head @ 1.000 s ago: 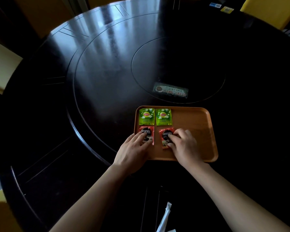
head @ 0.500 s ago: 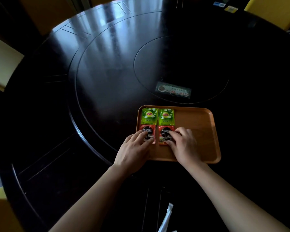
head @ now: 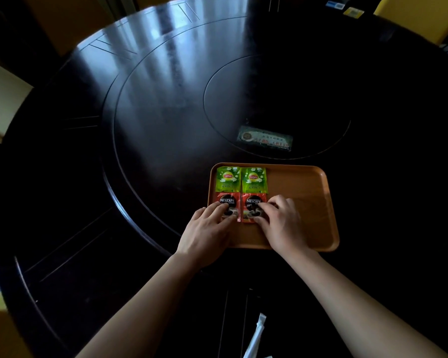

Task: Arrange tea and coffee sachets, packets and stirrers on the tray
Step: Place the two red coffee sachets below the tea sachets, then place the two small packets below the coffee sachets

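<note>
An orange wooden tray [head: 303,202] lies on the dark round table. In its left part two green Lipton tea sachets [head: 227,179] [head: 254,180] sit side by side. Right below them lie two red Nescafe coffee sachets [head: 226,201] [head: 252,201]. My left hand [head: 207,231] rests its fingertips on the left coffee sachet. My right hand [head: 279,223] presses its fingertips on the right coffee sachet. Both hands cover the sachets' lower parts. A white paper-wrapped stirrer [head: 255,337] lies at the table's near edge.
A flat printed packet [head: 265,141] lies on the table's inner disc beyond the tray. The tray's right half [head: 311,192] holds nothing. Yellow chairs [head: 414,14] stand around the table, and small cards [head: 352,12] lie at the far right.
The right coffee sachet was tilted and apart; my right hand has slid it left and straightened it beside the left one. My left hand has stayed on its sachet.
</note>
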Demonstrator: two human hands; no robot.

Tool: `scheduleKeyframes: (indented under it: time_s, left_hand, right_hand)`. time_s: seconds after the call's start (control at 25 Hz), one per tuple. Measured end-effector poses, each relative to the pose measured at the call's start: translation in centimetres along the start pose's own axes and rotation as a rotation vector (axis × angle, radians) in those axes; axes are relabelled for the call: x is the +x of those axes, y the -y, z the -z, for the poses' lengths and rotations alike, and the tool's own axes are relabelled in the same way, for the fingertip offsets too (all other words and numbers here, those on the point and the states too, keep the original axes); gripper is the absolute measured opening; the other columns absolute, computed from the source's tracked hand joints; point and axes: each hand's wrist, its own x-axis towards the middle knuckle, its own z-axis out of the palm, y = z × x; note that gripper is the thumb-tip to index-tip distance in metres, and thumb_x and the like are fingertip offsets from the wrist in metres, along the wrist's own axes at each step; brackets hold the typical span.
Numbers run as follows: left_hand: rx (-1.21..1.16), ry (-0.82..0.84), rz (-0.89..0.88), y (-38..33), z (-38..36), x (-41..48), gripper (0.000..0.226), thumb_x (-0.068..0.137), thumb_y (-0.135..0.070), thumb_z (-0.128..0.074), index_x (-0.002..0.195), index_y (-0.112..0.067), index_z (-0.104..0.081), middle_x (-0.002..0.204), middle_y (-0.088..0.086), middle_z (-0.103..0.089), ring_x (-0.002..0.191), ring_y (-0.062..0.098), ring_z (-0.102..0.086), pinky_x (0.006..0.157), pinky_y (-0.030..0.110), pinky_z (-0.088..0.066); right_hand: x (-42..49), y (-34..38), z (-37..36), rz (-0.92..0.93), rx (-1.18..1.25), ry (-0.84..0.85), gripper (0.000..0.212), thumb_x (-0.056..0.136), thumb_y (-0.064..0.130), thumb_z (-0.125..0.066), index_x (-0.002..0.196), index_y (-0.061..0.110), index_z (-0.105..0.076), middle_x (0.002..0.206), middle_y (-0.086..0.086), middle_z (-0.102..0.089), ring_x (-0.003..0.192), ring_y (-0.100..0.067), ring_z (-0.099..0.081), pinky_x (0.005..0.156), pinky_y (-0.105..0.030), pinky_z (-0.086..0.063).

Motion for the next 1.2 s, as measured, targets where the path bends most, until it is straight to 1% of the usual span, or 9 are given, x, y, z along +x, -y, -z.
scheduleKeyframes:
  time_s: [0.16, 0.28, 0.44, 0.64, 0.72, 0.88, 1.0, 1.12, 1.2]
  left_hand:
    - [-0.001, -0.004, 0.008, 0.1, 0.0, -0.1, 0.056, 0.083, -0.041, -0.061, 0.137, -0.026, -0.054, 0.146, 0.011, -0.052, 0.138, 0.033, -0.044, 0.104, 0.053, -0.044]
    - [0.0, -0.025, -0.005, 0.1, 0.3, -0.2, 0.054, 0.086, -0.039, -0.058, 0.138, -0.025, -0.053, 0.147, 0.011, -0.051, 0.139, 0.032, -0.043, 0.107, 0.054, -0.041]
    - [-0.014, -0.068, -0.03, -0.2, 0.5, -0.3, 0.049, 0.087, -0.037, -0.048, 0.133, -0.024, -0.057, 0.141, 0.011, -0.056, 0.133, 0.032, -0.049, 0.1, 0.05, -0.047]
    - [-0.024, -0.085, -0.01, -0.2, 1.0, -0.9, 0.046, 0.085, -0.034, -0.053, 0.13, -0.025, -0.058, 0.135, 0.008, -0.059, 0.127, 0.031, -0.053, 0.094, 0.047, -0.05]
    - [-0.043, -0.108, 0.005, -0.4, 1.2, -1.6, 0.042, 0.084, -0.031, -0.056, 0.124, -0.022, -0.062, 0.129, 0.008, -0.062, 0.121, 0.031, -0.055, 0.09, 0.047, -0.051]
    - [-0.124, -0.202, 0.032, -2.3, 1.8, -4.3, 0.029, 0.083, -0.024, -0.059, 0.109, -0.016, -0.068, 0.108, 0.009, -0.066, 0.098, 0.035, -0.061, 0.077, 0.046, -0.052]
    - [-0.241, -0.252, 0.059, -4.9, 1.0, -7.9, 0.022, 0.086, -0.018, -0.061, 0.106, -0.014, -0.069, 0.096, 0.008, -0.065, 0.084, 0.032, -0.062, 0.072, 0.044, -0.051]
    - [-0.369, -0.191, 0.115, -8.1, -1.0, -12.8, 0.02, 0.085, -0.017, -0.064, 0.104, -0.016, -0.07, 0.09, 0.004, -0.064, 0.078, 0.027, -0.063, 0.068, 0.042, -0.055]
    - [-0.436, -0.121, 0.166, -10.1, -2.7, -16.0, 0.019, 0.083, -0.017, -0.069, 0.102, -0.017, -0.071, 0.087, 0.001, -0.064, 0.076, 0.023, -0.064, 0.063, 0.041, -0.056]
  right_hand:
    - [0.0, -0.1, 0.1, -0.001, 0.024, -0.004, 0.039, 0.079, 0.028, -0.077, 0.113, 0.012, -0.069, 0.104, -0.008, -0.06, 0.096, -0.029, -0.053, 0.074, -0.04, -0.05]
    - [-0.2, -0.2, 0.1, -0.008, 0.073, -0.039, 0.038, 0.08, 0.025, -0.076, 0.113, 0.01, -0.068, 0.103, -0.009, -0.061, 0.095, -0.029, -0.053, 0.073, -0.041, -0.05]
    - [-0.5, -0.6, 0.1, -0.011, 0.083, -0.032, 0.039, 0.081, 0.026, -0.076, 0.115, 0.009, -0.068, 0.104, -0.01, -0.061, 0.097, -0.029, -0.053, 0.076, -0.038, -0.048]
    - [-0.8, -0.6, 0.4, 0.001, 0.105, -0.042, 0.037, 0.081, 0.023, -0.076, 0.113, 0.008, -0.068, 0.104, -0.01, -0.062, 0.097, -0.028, -0.053, 0.077, -0.037, -0.046]
    - [-1.3, -0.9, 0.6, 0.014, 0.107, -0.046, 0.034, 0.082, 0.022, -0.075, 0.112, 0.009, -0.069, 0.103, -0.009, -0.062, 0.096, -0.028, -0.054, 0.077, -0.038, -0.047]
    - [-3.6, -0.8, 1.9, 0.072, 0.145, -0.069, 0.024, 0.082, 0.019, -0.073, 0.104, 0.012, -0.07, 0.094, -0.008, -0.065, 0.09, -0.03, -0.06, 0.075, -0.038, -0.05]
    - [-7.2, -0.5, 3.0, 0.066, 0.246, -0.064, 0.02, 0.081, 0.016, -0.073, 0.1, 0.012, -0.07, 0.086, -0.004, -0.067, 0.083, -0.024, -0.061, 0.072, -0.033, -0.049]
    - [-12.7, -1.1, 3.3, 0.012, 0.339, 0.019, 0.017, 0.08, 0.015, -0.073, 0.096, 0.015, -0.072, 0.081, 0.002, -0.066, 0.076, -0.018, -0.062, 0.069, -0.03, -0.05]
    - [-16.9, -2.2, 2.9, -0.027, 0.335, 0.144, 0.016, 0.08, 0.016, -0.073, 0.096, 0.017, -0.072, 0.082, 0.003, -0.066, 0.076, -0.016, -0.063, 0.07, -0.031, -0.052]
